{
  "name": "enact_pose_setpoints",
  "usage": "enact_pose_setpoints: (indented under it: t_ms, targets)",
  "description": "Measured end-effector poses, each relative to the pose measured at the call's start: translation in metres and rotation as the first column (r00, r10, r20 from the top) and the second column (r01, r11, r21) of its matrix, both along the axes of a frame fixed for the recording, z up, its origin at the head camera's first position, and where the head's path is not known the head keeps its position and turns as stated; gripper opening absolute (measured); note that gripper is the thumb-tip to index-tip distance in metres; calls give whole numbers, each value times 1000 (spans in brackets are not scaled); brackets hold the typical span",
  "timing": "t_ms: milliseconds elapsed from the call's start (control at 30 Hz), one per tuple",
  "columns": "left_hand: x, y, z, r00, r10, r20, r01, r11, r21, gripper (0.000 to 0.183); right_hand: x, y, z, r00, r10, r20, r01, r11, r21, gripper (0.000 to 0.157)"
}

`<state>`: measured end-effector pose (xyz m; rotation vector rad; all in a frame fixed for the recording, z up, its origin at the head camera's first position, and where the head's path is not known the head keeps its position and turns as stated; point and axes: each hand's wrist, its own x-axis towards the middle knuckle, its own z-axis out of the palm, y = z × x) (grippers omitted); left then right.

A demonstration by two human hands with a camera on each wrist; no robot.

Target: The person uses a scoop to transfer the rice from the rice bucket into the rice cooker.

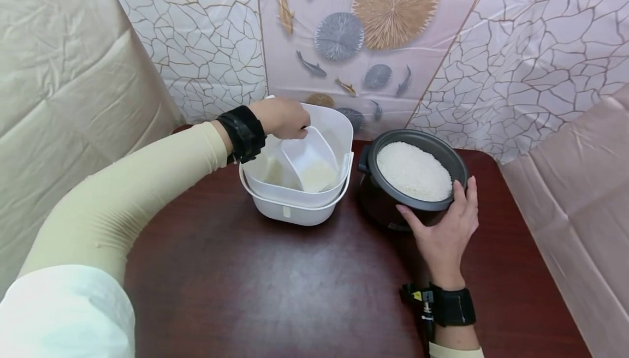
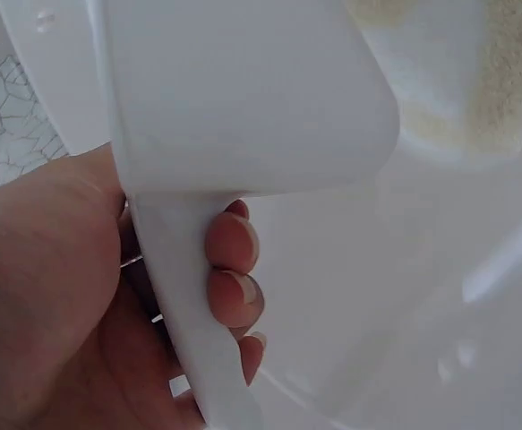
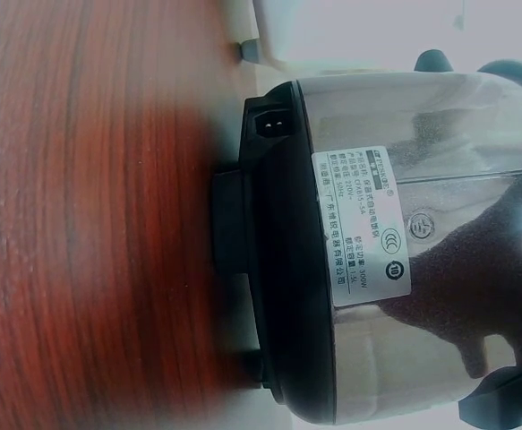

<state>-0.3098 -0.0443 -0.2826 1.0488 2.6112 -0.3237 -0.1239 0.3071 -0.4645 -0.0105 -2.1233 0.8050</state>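
Observation:
My left hand [image 1: 282,118] reaches into a white rice bin [image 1: 295,216] and grips the handle of a white scoop [image 1: 309,148]. White rice [image 1: 319,175] lies in the tilted scoop. In the left wrist view, fingertips [image 2: 234,242] wrap round the scoop's handle [image 2: 184,278]. My right hand [image 1: 449,232] touches the near right side of a rice cooker [image 1: 380,202], its thumb and fingers spread along the rim. White rice [image 1: 415,169] is heaped in the cooker's dark inner pot [image 1: 444,148]. In the right wrist view, the cooker's shiny side carries a label [image 3: 363,224].
Both containers stand side by side toward the back of a dark red-brown table [image 1: 295,298]. Patterned cloth [image 1: 211,36] hangs close behind them, and plain beige cloth [image 1: 570,194] borders the right side. A power socket [image 3: 274,124] shows low on the cooker.

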Motion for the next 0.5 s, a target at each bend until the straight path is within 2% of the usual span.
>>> enact_pose_setpoints:
  t_ms: [200,500]
  targets:
    - [-1,-9,8,1000,17,-10,-17,1000,-4,29,3,0,2,1000,7,10,-7,1000,10,116]
    - [-9,-25,17,997,11,76,-15,998,62,32,4,1,2,1000,11,19,-12,1000,21,114]
